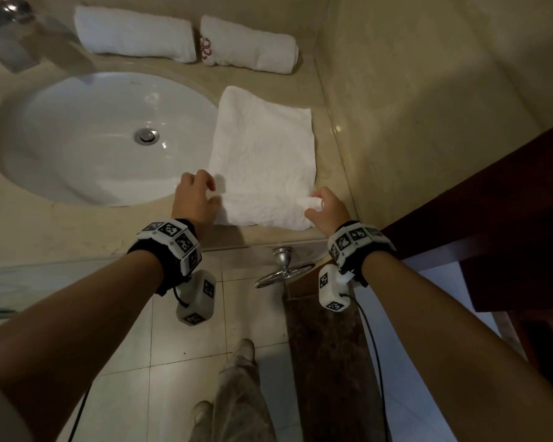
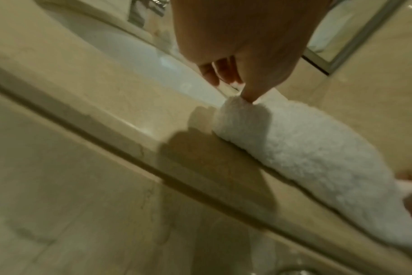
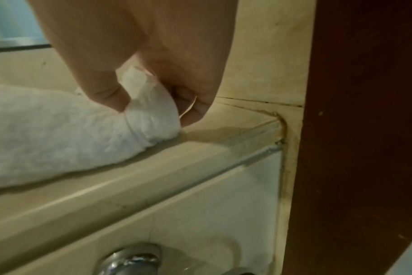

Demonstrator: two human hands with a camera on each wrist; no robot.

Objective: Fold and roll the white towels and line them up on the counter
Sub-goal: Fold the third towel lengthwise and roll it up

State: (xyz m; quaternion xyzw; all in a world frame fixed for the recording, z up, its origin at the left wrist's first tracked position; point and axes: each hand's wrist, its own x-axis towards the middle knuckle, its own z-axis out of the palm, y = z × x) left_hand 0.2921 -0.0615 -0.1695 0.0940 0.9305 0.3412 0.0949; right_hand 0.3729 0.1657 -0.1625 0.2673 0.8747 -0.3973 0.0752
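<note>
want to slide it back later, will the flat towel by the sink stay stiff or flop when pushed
Probably floppy: the flat towel is wrinkled terry, and its near edge curls where the right hand and left hand pinch it. Pushed, it would likely bunch rather than slide. It looks light and unlikely to roll while flat.

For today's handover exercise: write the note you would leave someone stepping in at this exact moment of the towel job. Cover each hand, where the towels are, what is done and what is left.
Left hand: pinches the near left corner of the flat towel.
Right hand: grips the near right corner, where the near edge is already turned up into the start of a roll.
Towels: the flat towel lies folded on the counter, right of the sink. Two rolled towels, a plain one and one with a red emblem, lie side by side at the back.
Done: two towels rolled and lined up; the third folded.
Left: roll the third away from you and set it in line with the others.
</note>
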